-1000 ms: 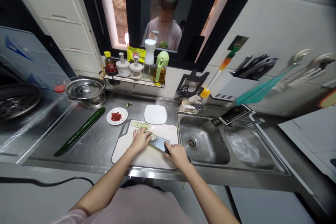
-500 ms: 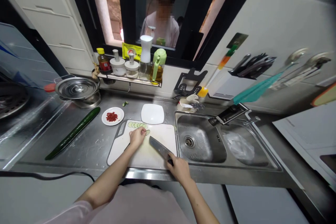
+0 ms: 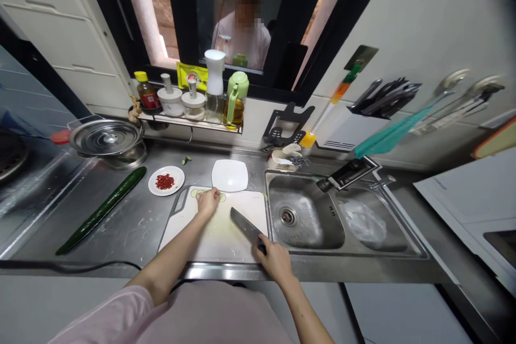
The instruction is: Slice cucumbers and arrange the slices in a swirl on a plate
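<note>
A white cutting board (image 3: 217,234) lies on the steel counter in front of me. My left hand (image 3: 208,202) rests at its far edge, fingers curled over a row of cucumber slices (image 3: 195,192), most of which it hides. My right hand (image 3: 275,259) grips the handle of a knife (image 3: 245,226) at the board's near right corner, blade pointing up and left over the board. An empty white square plate (image 3: 229,175) sits just behind the board. A small round plate of chopped red chili (image 3: 166,180) is to its left.
A whole cucumber (image 3: 102,209) lies diagonally at the left. A lidded pot (image 3: 106,140) stands behind it. The sink (image 3: 306,220) with a tap (image 3: 347,173) adjoins the board's right side. A condiment shelf (image 3: 189,113) runs below the window. A black cable (image 3: 72,266) crosses the counter front.
My left hand moved from beside the knife up to the slices at the board's far edge. My right hand drew the knife back toward the near right corner.
</note>
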Demonstrator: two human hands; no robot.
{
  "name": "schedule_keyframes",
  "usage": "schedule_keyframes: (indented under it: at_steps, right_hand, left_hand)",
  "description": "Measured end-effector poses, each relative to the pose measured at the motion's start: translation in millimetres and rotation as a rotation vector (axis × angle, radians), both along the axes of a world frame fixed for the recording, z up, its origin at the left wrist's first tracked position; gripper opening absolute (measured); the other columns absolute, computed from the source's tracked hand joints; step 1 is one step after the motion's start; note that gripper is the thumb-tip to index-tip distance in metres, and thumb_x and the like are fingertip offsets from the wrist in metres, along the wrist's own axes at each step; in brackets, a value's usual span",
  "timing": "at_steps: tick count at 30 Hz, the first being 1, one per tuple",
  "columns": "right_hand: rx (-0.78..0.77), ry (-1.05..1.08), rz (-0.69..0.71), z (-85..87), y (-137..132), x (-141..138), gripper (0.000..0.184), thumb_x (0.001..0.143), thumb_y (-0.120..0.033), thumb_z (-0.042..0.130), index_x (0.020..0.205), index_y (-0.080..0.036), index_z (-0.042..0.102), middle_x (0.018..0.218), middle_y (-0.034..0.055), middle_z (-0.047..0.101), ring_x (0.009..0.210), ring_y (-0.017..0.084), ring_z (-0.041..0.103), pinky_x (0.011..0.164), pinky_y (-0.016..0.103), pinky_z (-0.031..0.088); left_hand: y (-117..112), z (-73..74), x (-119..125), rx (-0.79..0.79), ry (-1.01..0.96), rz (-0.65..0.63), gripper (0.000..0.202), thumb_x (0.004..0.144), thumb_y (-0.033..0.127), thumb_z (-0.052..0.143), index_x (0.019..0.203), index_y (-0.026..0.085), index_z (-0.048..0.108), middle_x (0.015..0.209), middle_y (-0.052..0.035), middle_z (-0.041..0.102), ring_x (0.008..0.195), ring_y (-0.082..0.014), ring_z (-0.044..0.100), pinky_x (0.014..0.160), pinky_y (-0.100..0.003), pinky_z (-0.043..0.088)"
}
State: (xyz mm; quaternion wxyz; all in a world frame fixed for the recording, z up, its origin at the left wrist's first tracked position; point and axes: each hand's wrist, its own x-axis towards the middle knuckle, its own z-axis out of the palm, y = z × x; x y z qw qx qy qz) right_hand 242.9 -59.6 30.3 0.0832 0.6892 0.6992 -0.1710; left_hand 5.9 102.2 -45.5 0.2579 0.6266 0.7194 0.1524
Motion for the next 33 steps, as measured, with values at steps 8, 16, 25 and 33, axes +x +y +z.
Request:
schedule_keyframes:
  at_steps: [8,16,25,33]
  right_hand:
    - [0.014,0.026,0.024,1.2,8,-2,0.03,0.092,-0.039,0.043,0.114,-0.026,0.059,0.091,0.0052,0.073,0.085,0.02,0.068,0.067,0.024,0.036]
    - [-0.014,0.047,0.035,4.9,16,-6,0.031,0.092,-0.038,0.041,0.113,-0.025,0.06,0.092,0.0056,0.073,0.087,0.021,0.067,0.065,0.024,0.034]
    - [0.009,0.07,0.04,-2.4,11,-3,0.031,0.092,-0.04,0.042,0.112,-0.025,0.06,0.09,0.005,0.073,0.085,0.02,0.068,0.066,0.024,0.035]
    - [-0.049,0.072,-0.013,-5.6,10,-1,0.039,0.095,-0.044,0.036,0.123,-0.026,0.055,0.094,0.0067,0.072,0.09,0.021,0.067,0.072,0.026,0.037]
  left_hand:
    - [-7,1.0,-5,0.1,0.081,-0.089,0.021,0.084,0.03,0.052,0.097,0.024,0.068,0.103,-0.0084,0.068,0.103,-0.0273,0.053,0.09,-0.041,0.027]
    - [-11,-0.7,-11,0.124,0.132,-0.213,0.024,0.087,0.03,0.05,0.102,0.026,0.07,0.104,-0.0095,0.065,0.105,-0.0267,0.049,0.091,-0.043,0.025]
    - [-6,0.8,-7,0.122,0.12,-0.208,0.023,0.087,0.03,0.052,0.099,0.027,0.071,0.106,-0.0088,0.065,0.106,-0.0272,0.049,0.091,-0.043,0.026]
    - [-33,5.8,-31,0.19,-0.042,0.168,0.027,0.087,0.036,0.05,0.104,0.026,0.069,0.108,-0.0067,0.067,0.102,-0.025,0.055,0.091,-0.041,0.034]
